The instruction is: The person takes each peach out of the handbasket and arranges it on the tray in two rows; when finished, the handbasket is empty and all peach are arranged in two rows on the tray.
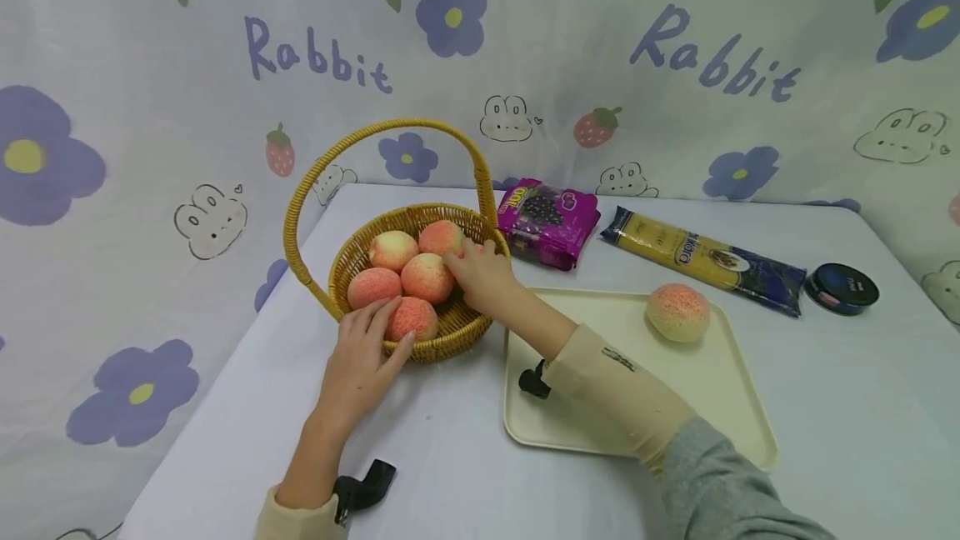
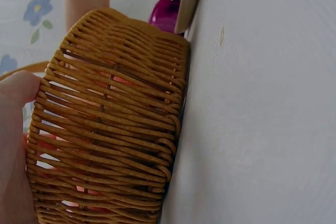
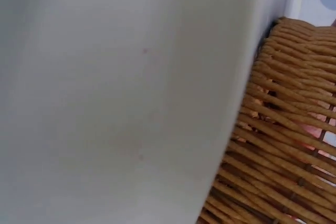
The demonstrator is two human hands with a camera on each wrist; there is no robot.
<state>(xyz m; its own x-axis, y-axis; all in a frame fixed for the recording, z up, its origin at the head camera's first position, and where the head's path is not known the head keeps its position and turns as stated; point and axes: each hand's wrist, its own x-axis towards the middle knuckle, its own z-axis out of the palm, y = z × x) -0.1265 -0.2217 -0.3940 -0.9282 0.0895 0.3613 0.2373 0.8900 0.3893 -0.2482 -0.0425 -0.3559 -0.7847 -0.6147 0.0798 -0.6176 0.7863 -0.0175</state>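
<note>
Head view: peaches (image 1: 427, 277) are sitting in the basket (image 1: 450, 345), left of centre; a lone peach (image 1: 678, 312) is lying on the tray (image 1: 720, 386), right of centre.
Left hand (image 1: 360, 361): fingers are resting spread over the near rim and front peach (image 1: 412, 320).
Right hand (image 1: 483, 275): fingers are touching peaches; pinching one, I cannot tell.
Basket rim: uneven pressing could be tipping it, rolling peaches out.
Wicker: curving, ribbed, arching into a handle (image 1: 405, 122).
Peach skins: looking speckled, matte.

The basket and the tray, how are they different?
The wicker basket is golden-brown and rounded; the cream tray is flat and rectangular. The basket has a tall handle; the tray shows none. The basket holds several peaches, the tray one. Both rest on the white table.
</note>
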